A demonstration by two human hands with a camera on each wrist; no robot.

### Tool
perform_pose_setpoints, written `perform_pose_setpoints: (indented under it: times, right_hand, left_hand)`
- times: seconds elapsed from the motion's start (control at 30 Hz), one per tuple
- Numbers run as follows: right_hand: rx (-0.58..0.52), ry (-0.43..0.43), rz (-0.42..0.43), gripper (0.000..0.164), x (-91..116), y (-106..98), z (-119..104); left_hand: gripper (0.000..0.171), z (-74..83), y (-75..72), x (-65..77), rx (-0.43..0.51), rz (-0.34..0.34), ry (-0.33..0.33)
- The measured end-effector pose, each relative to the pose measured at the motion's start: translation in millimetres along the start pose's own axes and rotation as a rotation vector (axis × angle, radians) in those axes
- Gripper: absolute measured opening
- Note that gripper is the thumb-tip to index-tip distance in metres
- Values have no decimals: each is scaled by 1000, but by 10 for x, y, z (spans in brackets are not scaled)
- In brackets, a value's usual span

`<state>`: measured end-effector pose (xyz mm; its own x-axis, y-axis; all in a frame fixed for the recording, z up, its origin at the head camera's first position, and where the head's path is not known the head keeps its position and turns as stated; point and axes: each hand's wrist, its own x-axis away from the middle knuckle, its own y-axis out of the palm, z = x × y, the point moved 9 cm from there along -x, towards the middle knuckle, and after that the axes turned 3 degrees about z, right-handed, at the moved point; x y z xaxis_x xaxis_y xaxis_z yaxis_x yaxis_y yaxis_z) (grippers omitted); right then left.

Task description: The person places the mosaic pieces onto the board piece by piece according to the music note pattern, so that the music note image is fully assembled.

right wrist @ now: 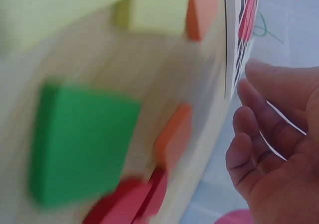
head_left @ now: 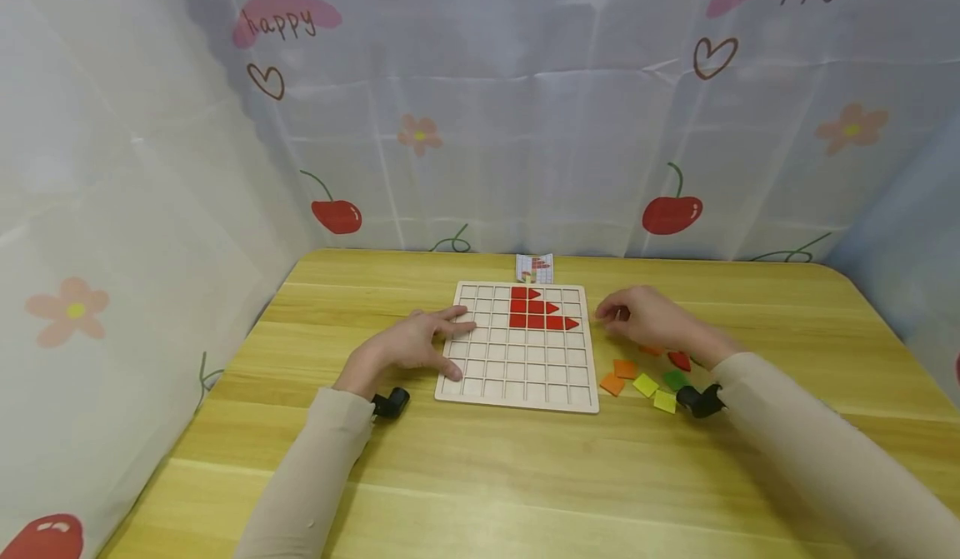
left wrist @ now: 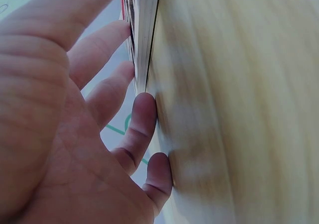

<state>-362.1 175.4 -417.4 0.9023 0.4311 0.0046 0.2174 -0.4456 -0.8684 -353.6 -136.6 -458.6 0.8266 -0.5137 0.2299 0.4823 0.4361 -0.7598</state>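
A wooden grid board [head_left: 491, 367] lies flat on the table. In its upper middle, red squares [head_left: 519, 307] and red pointed pieces [head_left: 572, 323] fill three rows of cells, longest at the bottom. My left hand [head_left: 408, 342] rests over the board's left edge, fingers spread; in the left wrist view two fingertips [left wrist: 144, 104] touch the table beside the edge. Off the board's right side hovers my right hand [head_left: 648, 313], fingers loosely bent and nothing seen between them. Below it lie orange [head_left: 625, 368], yellow [head_left: 646, 386], green [head_left: 676, 380] and red [head_left: 679, 361] loose pieces.
Behind the board is a small card [head_left: 543, 269] printed with a grid and a red pattern. A printed curtain [head_left: 525, 159] hangs along the back and sides of the wooden table [head_left: 510, 476]. Black wrist cameras sit under both sleeves.
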Motion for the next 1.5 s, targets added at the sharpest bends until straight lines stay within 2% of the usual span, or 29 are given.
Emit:
perform_pose_setpoints:
  times: [0.37, 0.67, 1.17, 1.5]
  right_hand:
    - [63, -4, -16, 28, 336, -136, 181]
    - [40, 15, -91, 32, 494, -69, 344]
    - [75, -36, -74, 32, 509, -28, 347]
    - [63, -21, -50, 33, 379, -56, 242]
  left_hand:
    - [84, -27, -17, 3, -1, 13, -32]
    - [85, -13, -2, 22, 2, 9, -28]
    - [85, 14, -8, 23, 21, 11, -29]
    - [86, 12, -1, 3, 6, 5, -14]
